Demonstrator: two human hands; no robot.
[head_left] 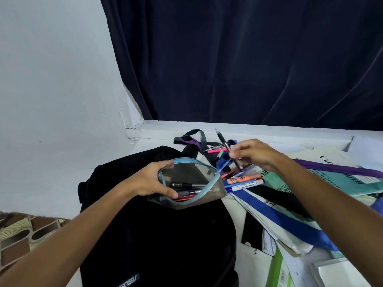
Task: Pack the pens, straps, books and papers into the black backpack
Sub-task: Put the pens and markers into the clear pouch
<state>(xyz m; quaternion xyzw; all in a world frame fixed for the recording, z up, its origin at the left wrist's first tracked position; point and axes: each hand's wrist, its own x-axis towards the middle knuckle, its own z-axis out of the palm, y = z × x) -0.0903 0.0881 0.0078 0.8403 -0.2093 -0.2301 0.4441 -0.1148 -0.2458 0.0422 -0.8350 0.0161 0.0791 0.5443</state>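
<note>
The black backpack [157, 230] lies flat on the white table, lower middle. Above it my left hand [153, 179] holds a clear pencil pouch [192, 183] with a light-blue zipper open; several pens lie inside. To the right, my right hand [255, 155] pinches a dark pen [222, 139] that points up and away, over a heap of loose pens and markers [242, 179]. Purple and dark straps [194, 140] lie behind the backpack. A blue strap [275, 216] and a purple strap [339, 168] cross the books and papers [331, 183] on the right.
A dark blue curtain [248, 59] hangs behind the white ledge [228, 127]. A white wall [51, 90] is on the left, with patterned floor tiles [22, 235] below it. A green-edged book [277, 266] and a white tray [339, 274] lie at the lower right.
</note>
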